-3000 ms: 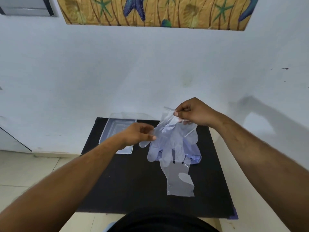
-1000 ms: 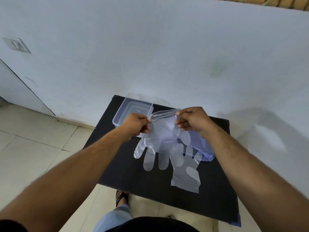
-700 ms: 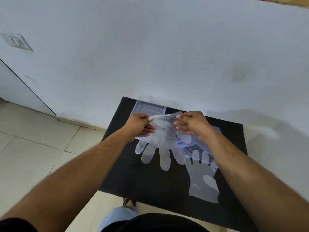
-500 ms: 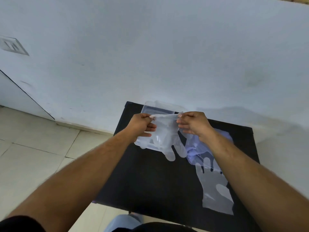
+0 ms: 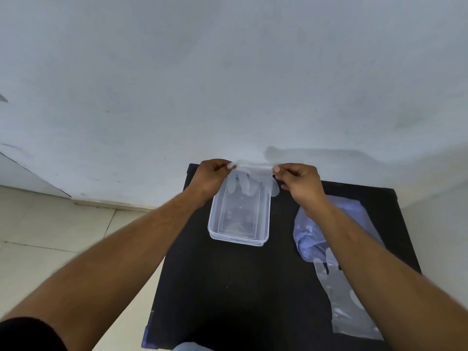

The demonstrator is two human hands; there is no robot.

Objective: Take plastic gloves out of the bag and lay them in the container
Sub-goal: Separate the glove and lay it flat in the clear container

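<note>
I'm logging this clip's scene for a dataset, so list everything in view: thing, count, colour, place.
Held glove: 1, clear, stretched by its cuff between both hands, fingers hanging over the container's far end.
Container: 1, clear plastic, rectangular, on the table's far left part.
Bag: 1, bluish translucent, on the table right of the container, partly under the right forearm.
Loose glove: 1, clear, flat on the table near the bag.
Table: 1, black, against the wall.
Wall: white, behind the table.
Floor: pale tiles, left.
Left hand: pinch grip on the cuff.
Right hand: pinch grip on the cuff.
</note>
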